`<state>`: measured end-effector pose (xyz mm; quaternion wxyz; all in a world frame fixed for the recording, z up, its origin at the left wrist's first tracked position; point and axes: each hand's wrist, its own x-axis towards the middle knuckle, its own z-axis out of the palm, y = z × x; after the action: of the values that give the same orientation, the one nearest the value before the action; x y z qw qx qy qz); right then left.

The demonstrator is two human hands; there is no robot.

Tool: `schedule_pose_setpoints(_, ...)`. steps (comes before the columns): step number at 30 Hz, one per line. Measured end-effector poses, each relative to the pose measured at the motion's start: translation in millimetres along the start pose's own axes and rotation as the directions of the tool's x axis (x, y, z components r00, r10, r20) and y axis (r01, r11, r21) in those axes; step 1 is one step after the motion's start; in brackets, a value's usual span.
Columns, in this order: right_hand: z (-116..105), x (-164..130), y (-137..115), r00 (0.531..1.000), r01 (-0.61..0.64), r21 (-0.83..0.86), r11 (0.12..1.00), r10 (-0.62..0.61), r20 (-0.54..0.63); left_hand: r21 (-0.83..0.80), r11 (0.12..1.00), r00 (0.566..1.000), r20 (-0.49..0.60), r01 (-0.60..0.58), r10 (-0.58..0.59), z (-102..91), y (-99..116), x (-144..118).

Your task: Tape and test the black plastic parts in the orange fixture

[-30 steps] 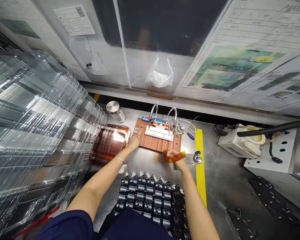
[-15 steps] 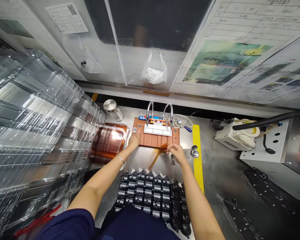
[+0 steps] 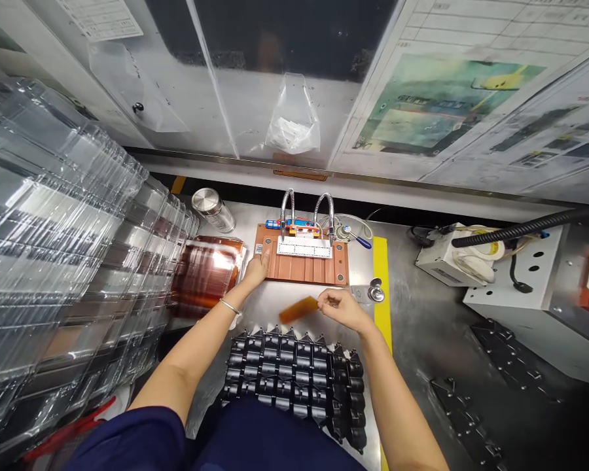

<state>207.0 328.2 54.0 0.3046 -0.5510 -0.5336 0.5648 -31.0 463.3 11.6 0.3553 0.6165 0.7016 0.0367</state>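
A copper-coloured fixture plate [image 3: 305, 269] lies on the metal bench, with a white perforated strip [image 3: 304, 248] across its rear half. Two bent metal hoses [image 3: 324, 199] reach down to the ends of that strip. At the plate's left edge, my left hand [image 3: 256, 268] grips the side, thumb on top. My right hand [image 3: 341, 306] is closed in a pinch on the end of an amber film strip [image 3: 298, 310]. The film hangs over the bench, in front of the plate and apart from it. Black moulded parts [image 3: 289, 366] stand in rows nearer my body.
Stacked clear plastic trays [image 3: 69, 216] rise on the left. Beside them lie amber film sheets [image 3: 209, 271] and a steel-lidded jar [image 3: 213, 209]. Yellow tape [image 3: 381, 288] runs along the right. Farther right stands a white machine [image 3: 454, 261] with a black hose.
My right hand has drawn the amber film back from the plate's front edge, toward me. The left hand stays at the plate's left side. The whole view has shifted slightly.
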Motion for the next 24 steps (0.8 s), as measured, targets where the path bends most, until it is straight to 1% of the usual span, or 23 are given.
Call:
schedule_pose_setpoints(1,1,-5,-4,0.999,0.034,-0.058,0.998,-0.034,-0.006,0.052,0.999,1.0,0.006,-0.004,0.004,-8.2,3,-3)
schedule_pose_setpoints(3,4,-8,-8,0.994,0.082,-0.111,0.99,-0.09,-0.064,0.154,0.987,0.998,-0.042,-0.04,0.047,-27.0,10,-12)
schedule_pose_setpoints(4,4,-6,-8,0.988,0.093,-0.101,0.99,-0.105,-0.114,0.178,0.981,0.992,-0.088,-0.076,0.092,-35.4,13,-19)
schedule_pose_setpoints(6,1,3,-3,0.957,0.104,-0.049,0.993,-0.114,-0.266,0.132,0.978,0.967,-0.179,-0.16,0.182,-44.9,14,-35)
schedule_pose_setpoints(7,-2,9,2,0.924,0.115,-0.034,0.993,-0.119,-0.363,0.071,0.98,0.957,-0.216,-0.184,0.195,-44.5,13,-42)
schedule_pose_setpoints(8,-6,17,7,0.876,0.127,-0.049,0.991,-0.135,-0.464,-0.002,0.985,0.953,-0.253,-0.174,0.168,-40.5,10,-48)
schedule_pose_setpoints(9,-10,25,14,0.812,0.132,-0.095,0.987,-0.162,-0.56,-0.08,0.988,0.954,-0.282,-0.131,0.103,-33.3,6,-53)
schedule_pose_setpoints(10,-14,32,21,0.742,0.126,-0.153,0.98,-0.195,-0.641,-0.157,0.986,0.958,-0.287,-0.058,0.011,-23.7,2,-56)
schedule_pose_setpoints(11,-17,39,28,0.684,0.113,-0.196,0.974,-0.219,-0.696,-0.231,0.973,0.963,-0.255,0.025,-0.085,-12.7,-2,-57)
schedule_pose_setpoints(12,-20,44,35,0.654,0.106,-0.203,0.974,-0.221,-0.723,-0.301,0.949,0.97,-0.184,0.097,-0.157,-1.4,-5,-56)
schedule_pose_setpoints(13,-22,48,42,0.654,0.109,-0.166,0.98,-0.196,-0.731,-0.364,0.919,0.976,-0.09,0.151,-0.196,9.4,-7,-55)
schedule_pose_setpoints(14,-23,51,47,0.677,0.124,-0.092,0.988,-0.152,-0.72,-0.42,0.889,0.979,-0.004,0.182,-0.203,18.7,-8,-52)
schedule_pose_setpoints(15,-23,53,52,0.714,0.145,0.0,0.989,-0.105,-0.692,-0.467,0.863,0.981,0.05,0.191,-0.19,26.1,-8,-50)
schedule_pose_setpoints(16,-22,53,55,0.75,0.161,0.081,0.984,-0.069,-0.657,-0.503,0.846,0.983,0.064,0.179,-0.17,31.4,-7,-46)
schedule_pose_setpoints(17,-21,52,58,0.776,0.17,0.135,0.976,-0.048,-0.629,-0.522,0.839,0.987,0.048,0.154,-0.151,34.5,-7,-43)
schedule_pose_setpoints(18,-20,50,59,0.788,0.172,0.159,0.972,-0.039,-0.615,-0.523,0.843,0.99,0.02,0.128,-0.137,35.7,-7,-40)
schedule_pose_setpoints(22,-8,40,56,0.801,0.166,0.133,0.977,-0.055,-0.596,-0.478,0.878,0.994,-0.08,0.025,-0.071,28.0,-16,-27)
schedule_pose_setpoints(24,1,36,55,0.808,0.175,0.119,0.977,-0.073,-0.585,-0.467,0.884,0.994,-0.085,0.016,-0.063,20.7,-20,-24)
